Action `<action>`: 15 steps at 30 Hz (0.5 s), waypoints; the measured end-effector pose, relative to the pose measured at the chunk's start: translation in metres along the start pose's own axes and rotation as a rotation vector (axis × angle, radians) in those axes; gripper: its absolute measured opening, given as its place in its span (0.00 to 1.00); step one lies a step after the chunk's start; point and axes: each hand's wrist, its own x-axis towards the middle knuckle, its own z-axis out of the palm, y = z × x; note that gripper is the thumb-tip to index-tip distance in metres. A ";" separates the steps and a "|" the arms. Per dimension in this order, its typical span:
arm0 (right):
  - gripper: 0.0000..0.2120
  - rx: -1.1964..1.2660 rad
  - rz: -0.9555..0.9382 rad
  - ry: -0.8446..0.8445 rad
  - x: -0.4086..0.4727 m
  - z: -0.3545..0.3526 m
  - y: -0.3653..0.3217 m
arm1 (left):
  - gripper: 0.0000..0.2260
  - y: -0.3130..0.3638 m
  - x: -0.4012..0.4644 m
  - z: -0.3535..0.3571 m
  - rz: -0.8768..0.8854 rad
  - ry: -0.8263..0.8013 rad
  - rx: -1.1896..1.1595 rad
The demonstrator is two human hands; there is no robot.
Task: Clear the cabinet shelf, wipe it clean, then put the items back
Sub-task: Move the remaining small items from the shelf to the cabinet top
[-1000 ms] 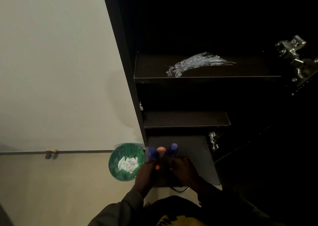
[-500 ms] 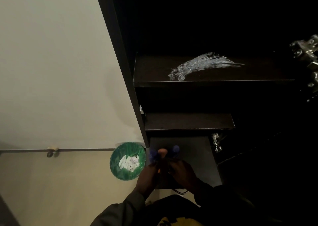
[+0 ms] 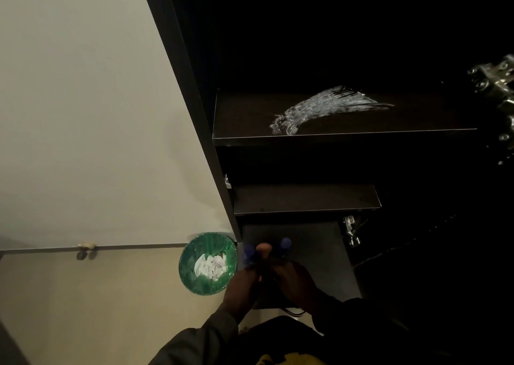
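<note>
The open dark cabinet has an upper shelf (image 3: 417, 120) carrying a white wet smear (image 3: 325, 107) across its middle. Below it are a bare shorter shelf (image 3: 306, 199) and a dark bottom panel (image 3: 319, 242). My left hand (image 3: 240, 284) and my right hand (image 3: 296, 281) are pressed together low in front of that panel. They hold small dark items with blue tips (image 3: 285, 243), and a thumb tip shows between the tips. What the items are is too dark to tell.
A green bin (image 3: 192, 264) with white crumpled paper inside stands on the beige floor, left of the cabinet's side wall (image 3: 178, 58). Metal door hinges (image 3: 495, 78) stick out at the right edge. A small doorstop (image 3: 83, 252) sits by the skirting.
Both hands stay together at the cabinet's bottom with the blue-tipped items. The view has shifted slightly and the hinge has slid toward the right edge.
</note>
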 end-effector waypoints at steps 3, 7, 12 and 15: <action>0.17 -0.006 -0.068 0.019 -0.002 -0.005 -0.007 | 0.12 0.001 0.001 -0.003 0.009 -0.026 0.004; 0.18 -0.023 -0.081 0.011 -0.005 -0.002 0.003 | 0.11 0.000 0.002 -0.002 0.008 -0.037 0.013; 0.17 0.000 -0.120 0.054 -0.007 -0.009 0.001 | 0.13 0.002 0.003 -0.001 0.021 -0.019 -0.008; 0.19 -0.025 -0.101 0.070 -0.006 -0.004 0.004 | 0.13 0.004 0.001 -0.002 -0.003 -0.016 -0.022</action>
